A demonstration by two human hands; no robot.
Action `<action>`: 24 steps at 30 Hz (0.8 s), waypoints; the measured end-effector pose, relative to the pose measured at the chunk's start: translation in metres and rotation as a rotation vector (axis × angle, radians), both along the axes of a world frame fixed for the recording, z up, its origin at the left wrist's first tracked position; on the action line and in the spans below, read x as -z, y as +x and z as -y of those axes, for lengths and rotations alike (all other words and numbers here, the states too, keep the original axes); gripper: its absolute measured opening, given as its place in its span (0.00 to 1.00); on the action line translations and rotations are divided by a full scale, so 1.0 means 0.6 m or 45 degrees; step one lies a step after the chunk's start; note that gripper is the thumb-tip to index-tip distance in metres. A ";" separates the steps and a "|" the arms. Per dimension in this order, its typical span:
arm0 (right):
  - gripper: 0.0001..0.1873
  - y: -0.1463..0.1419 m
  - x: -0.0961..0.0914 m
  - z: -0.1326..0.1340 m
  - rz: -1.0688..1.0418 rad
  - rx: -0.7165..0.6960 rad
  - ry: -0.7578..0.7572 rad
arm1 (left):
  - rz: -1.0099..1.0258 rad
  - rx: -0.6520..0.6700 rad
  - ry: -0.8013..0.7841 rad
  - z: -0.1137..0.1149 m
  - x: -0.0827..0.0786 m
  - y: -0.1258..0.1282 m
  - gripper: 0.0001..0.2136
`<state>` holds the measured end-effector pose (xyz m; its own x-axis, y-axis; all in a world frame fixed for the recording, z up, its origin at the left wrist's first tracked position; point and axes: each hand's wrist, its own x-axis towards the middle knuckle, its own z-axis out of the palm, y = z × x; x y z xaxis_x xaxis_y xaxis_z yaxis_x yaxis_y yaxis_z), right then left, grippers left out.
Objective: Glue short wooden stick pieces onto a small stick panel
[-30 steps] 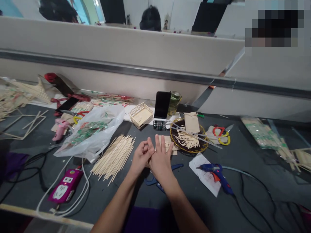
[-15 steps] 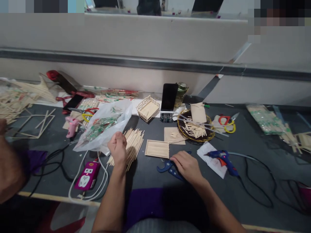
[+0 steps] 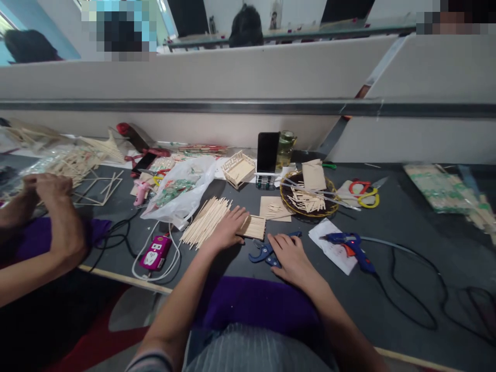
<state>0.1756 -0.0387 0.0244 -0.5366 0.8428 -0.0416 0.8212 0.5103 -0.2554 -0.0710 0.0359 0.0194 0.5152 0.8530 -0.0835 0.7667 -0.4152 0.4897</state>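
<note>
My left hand [image 3: 228, 228] reaches over the table with its fingers spread. Its fingertips lie over the left end of a small panel of wooden sticks [image 3: 254, 227], hiding that end. Beside it, to the left, is a pile of loose thin sticks [image 3: 205, 221]. My right hand [image 3: 291, 257] rests with fingers stretched over a blue cutter with a hooked jaw [image 3: 265, 253], which lies on the table and is partly covered. Behind the panel is a flat board [image 3: 267, 209] with short stick pieces on it.
A blue glue gun [image 3: 351, 245] lies on white paper at right. Behind stand a basket [image 3: 336, 206] of stick pieces, a phone [image 3: 267, 152] and a small stick-built tray [image 3: 239, 169]. Left are a plastic bag [image 3: 201, 178], a purple power socket [image 3: 155, 252] and a neighbour's hands [image 3: 50, 188].
My left hand has opened from a closed fist and moved right onto the panel's end. My right hand stays at the cutter, its fingers more spread. The view has turned slightly left.
</note>
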 end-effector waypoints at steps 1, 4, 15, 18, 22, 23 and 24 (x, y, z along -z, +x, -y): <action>0.36 0.006 -0.001 0.005 0.002 -0.008 0.006 | -0.072 0.037 -0.007 -0.007 0.001 0.008 0.43; 0.32 0.030 0.000 0.021 0.013 0.014 0.014 | -0.200 0.096 -0.005 -0.020 0.001 0.024 0.41; 0.18 0.081 -0.027 0.005 -0.246 0.156 0.069 | -0.094 0.119 0.035 0.036 -0.026 0.048 0.35; 0.16 0.066 -0.037 -0.033 -0.256 0.206 0.087 | -0.006 0.127 0.022 0.030 -0.022 0.049 0.35; 0.14 0.043 -0.034 -0.077 -0.282 0.294 0.130 | 0.077 0.039 0.135 -0.016 -0.023 0.079 0.16; 0.14 0.039 -0.031 -0.084 -0.306 0.318 0.136 | 0.044 -0.026 0.182 -0.031 -0.022 0.091 0.12; 0.13 0.036 -0.028 -0.088 -0.334 0.338 0.138 | 0.021 -0.062 0.214 -0.046 -0.020 0.103 0.11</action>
